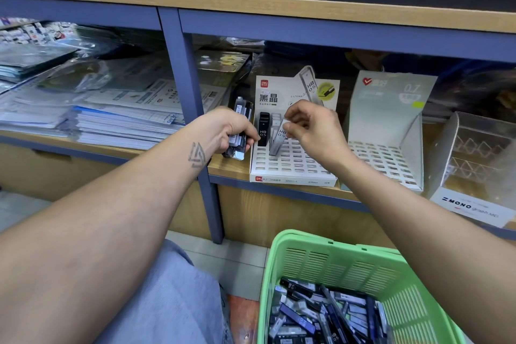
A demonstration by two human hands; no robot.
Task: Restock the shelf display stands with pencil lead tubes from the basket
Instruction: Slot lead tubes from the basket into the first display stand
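Note:
A white slotted display stand [290,165] sits on the wooden shelf, with a black HB 0.5 lead tube [263,130] and a few pale tubes standing in its back row. My right hand [312,128] pinches a grey HB 0.5 tube [277,140] that leans with its lower end in a slot of the stand. Left of the stand, my left hand [226,131] grips a bundle of several lead tubes [238,145]. A green basket [349,265] at the bottom right holds several loose tubes [321,313].
A second white slotted stand [385,159] marked 0.7 stands to the right, then a clear MONO stand [472,165]. Stacks of paper and plastic sleeves [92,109] fill the left shelf bay. A blue upright post [190,98] divides the bays.

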